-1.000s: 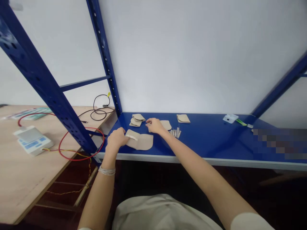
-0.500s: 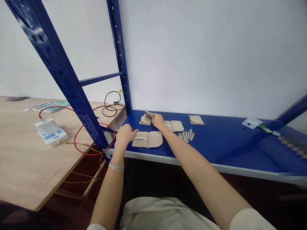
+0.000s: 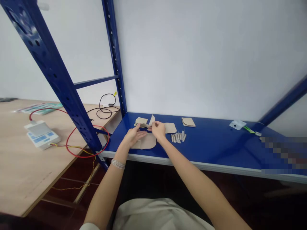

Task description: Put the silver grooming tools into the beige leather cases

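My left hand [image 3: 133, 135] and my right hand [image 3: 157, 130] meet above the blue steel shelf [image 3: 211, 150], pinching a small tan fabric piece [image 3: 144, 125] between them. A pale flap [image 3: 152, 120] stands up near my right fingers. Under my left hand lies a large tan fabric piece [image 3: 146, 143], partly hidden by that hand. A flat tan piece [image 3: 170, 127] sits just right of my right hand, and another tan stack [image 3: 140, 120] lies behind my fingers. Further right are several narrow pale strips [image 3: 177, 138] and a tan pouch [image 3: 188, 122].
A white card [image 3: 236, 125] and a green item [image 3: 249, 129] lie at the shelf's right. A blue upright [image 3: 59, 80] stands left of my hands. Beyond it, a wooden table [image 3: 28, 172] holds a digital scale [image 3: 40, 135] and a red wire [image 3: 72, 153].
My left hand has left the large tan piece's top and risen to meet my right hand. The small tan piece is now lifted between them. The view has shifted slightly.
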### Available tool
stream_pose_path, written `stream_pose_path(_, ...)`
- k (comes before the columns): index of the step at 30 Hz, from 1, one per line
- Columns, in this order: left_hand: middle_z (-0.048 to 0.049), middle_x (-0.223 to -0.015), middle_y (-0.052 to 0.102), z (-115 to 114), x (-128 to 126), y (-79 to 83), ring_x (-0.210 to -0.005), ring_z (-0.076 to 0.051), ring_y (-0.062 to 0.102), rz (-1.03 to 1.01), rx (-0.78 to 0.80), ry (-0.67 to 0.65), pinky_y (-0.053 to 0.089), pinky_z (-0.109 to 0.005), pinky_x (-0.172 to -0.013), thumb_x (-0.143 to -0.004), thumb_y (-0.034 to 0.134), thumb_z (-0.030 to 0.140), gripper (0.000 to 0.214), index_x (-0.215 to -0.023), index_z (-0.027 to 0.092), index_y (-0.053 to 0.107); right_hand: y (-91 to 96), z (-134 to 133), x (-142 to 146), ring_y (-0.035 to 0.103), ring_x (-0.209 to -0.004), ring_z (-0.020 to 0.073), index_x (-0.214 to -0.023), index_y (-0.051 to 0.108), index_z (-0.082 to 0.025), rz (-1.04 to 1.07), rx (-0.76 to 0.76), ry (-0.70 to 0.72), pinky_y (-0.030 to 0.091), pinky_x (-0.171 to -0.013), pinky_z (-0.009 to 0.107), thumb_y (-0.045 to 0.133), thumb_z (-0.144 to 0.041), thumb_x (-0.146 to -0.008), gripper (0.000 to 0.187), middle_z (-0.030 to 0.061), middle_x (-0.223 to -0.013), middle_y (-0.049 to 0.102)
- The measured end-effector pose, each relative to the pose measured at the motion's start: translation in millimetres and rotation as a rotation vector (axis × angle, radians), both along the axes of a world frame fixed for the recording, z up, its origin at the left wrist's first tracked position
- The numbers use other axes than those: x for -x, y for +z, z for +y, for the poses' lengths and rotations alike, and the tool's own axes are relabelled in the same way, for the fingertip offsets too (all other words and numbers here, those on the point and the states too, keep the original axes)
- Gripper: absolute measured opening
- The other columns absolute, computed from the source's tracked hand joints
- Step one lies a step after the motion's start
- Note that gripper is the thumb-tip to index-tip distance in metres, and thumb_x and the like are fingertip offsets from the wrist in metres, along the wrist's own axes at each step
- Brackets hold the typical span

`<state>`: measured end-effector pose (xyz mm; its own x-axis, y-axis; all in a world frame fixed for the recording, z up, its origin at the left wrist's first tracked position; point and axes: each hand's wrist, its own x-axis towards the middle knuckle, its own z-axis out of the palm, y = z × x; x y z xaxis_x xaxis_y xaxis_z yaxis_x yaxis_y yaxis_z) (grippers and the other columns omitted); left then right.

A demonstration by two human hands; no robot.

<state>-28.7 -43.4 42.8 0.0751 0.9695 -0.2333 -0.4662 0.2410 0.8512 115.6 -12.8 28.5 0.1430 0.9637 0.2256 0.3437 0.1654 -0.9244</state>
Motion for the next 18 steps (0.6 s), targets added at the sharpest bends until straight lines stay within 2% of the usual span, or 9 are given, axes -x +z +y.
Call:
stream_pose_path(2, -0.0215, -0.090, 0.071, 0, -5, -1.5, -0.088, -0.026, 0.072, -0.061, 0.000, -0.015, 0.060, -0.035, -0.078, -0.085, 0.067, 0.032, 0.038, -0.107, 0.002, 0.058, -0.2, -21, -2, 0.069, -0.081, 0.0207, -0.084, 0.064, -0.019, -0.099, -0.112, 0.002, 0.053, -0.074, 0.027, 0.041, -0.032, -0.093, 0.028, 0.0087, -0.084, 0.072)
stream_pose_path(4, -0.0193, -0.091, 0.071, 0, -9, -3.5, -0.087, -0.025, 0.071, -0.050, -0.018, -0.004, 0.060, -0.036, -0.078, -0.082, 0.068, 0.022, 0.026, -0.100, 0.004, 0.061, 0.8, -39, -7, 0.067, -0.081, 0.0217, -0.082, 0.063, -0.019, -0.196, -0.146, -0.037, 0.052, -0.076, 0.029, 0.042, -0.031, -0.092, 0.025, 0.0087, -0.083, 0.070)
stream_pose_path(6, -0.0160, -0.090, 0.072, -1, -13, -5.3, -0.085, -0.023, 0.071, 0.012, -0.037, 0.051, 0.060, -0.035, -0.077, -0.076, 0.071, 0.012, 0.019, -0.092, 0.006, 0.064, 2.9, -51, -13, 0.065, -0.084, 0.0229, -0.096, 0.062, -0.017, -0.288, -0.142, -0.110, 0.051, -0.078, 0.031, 0.043, -0.025, -0.089, 0.022, 0.0107, -0.088, 0.069)
stream_pose_path(7, -0.0142, -0.089, 0.072, -1, -15, -6.0, -0.084, -0.022, 0.071, 0.048, -0.043, 0.082, 0.060, -0.034, -0.076, -0.073, 0.072, 0.008, 0.018, -0.089, 0.007, 0.065, 4.4, -54, -16, 0.063, -0.090, 0.0243, -0.107, 0.060, -0.014, -0.352, -0.167, -0.151, 0.050, -0.082, 0.033, 0.044, -0.021, -0.087, 0.027, 0.0131, -0.097, 0.067)
stream_pose_path(10, -0.0101, -0.087, 0.073, -3, -18, -7.4, -0.083, -0.020, 0.070, 0.132, -0.062, 0.119, 0.057, -0.031, -0.076, -0.068, 0.072, 0.003, 0.019, -0.085, 0.010, 0.067, 11.1, -56, -23, 0.050, -0.117, 0.0317, -0.134, 0.047, -0.009, -0.611, -0.350, -0.223, 0.041, -0.099, 0.043, 0.049, -0.008, -0.077, 0.057, 0.0206, -0.128, 0.052)
stream_pose_path(11, -0.0096, -0.087, 0.073, -3, -18, -7.6, -0.083, -0.020, 0.070, 0.147, -0.071, 0.105, 0.057, -0.031, -0.076, -0.067, 0.072, 0.004, 0.020, -0.085, 0.010, 0.068, 13.7, -54, -25, 0.047, -0.121, 0.0334, -0.136, 0.046, -0.010, -0.679, -0.407, -0.197, 0.038, -0.102, 0.046, 0.050, -0.005, -0.075, 0.062, 0.0209, -0.133, 0.048)
stream_pose_path(13, -0.0101, -0.089, 0.073, -4, -18, -8.3, -0.082, -0.020, 0.070, 0.176, -0.105, 0.066, 0.056, -0.032, -0.077, -0.066, 0.074, 0.006, 0.023, -0.087, 0.011, 0.068, 18.9, -46, -27, 0.049, -0.118, 0.0317, -0.131, 0.053, -0.012, -0.709, -0.462, -0.051, 0.039, -0.102, 0.045, 0.051, -0.003, -0.072, 0.060, 0.0185, -0.130, 0.050)
stream_pose_path(16, -0.0118, -0.092, 0.072, -4, -17, -9.9, -0.080, -0.020, 0.069, 0.228, -0.165, 0.033, 0.054, -0.034, -0.079, -0.058, 0.080, 0.009, 0.034, -0.090, 0.010, 0.069, 24.7, -30, -25, 0.060, -0.099, 0.0221, -0.115, 0.064, -0.013, -0.541, -0.425, 0.169, 0.048, -0.094, 0.036, 0.051, -0.004, -0.076, 0.042, 0.0129, -0.114, 0.060)
stream_pose_path(18, -0.0113, -0.091, 0.072, -5, -16, -11.0, -0.079, -0.020, 0.068, 0.275, -0.194, 0.052, 0.053, -0.035, -0.080, -0.052, 0.082, 0.010, 0.038, -0.088, 0.010, 0.070, 27.0, -20, -23, 0.063, -0.089, 0.0180, -0.108, 0.067, -0.013, -0.431, -0.355, 0.209, 0.051, -0.088, 0.033, 0.052, -0.006, -0.079, 0.033, 0.0108, -0.109, 0.063)
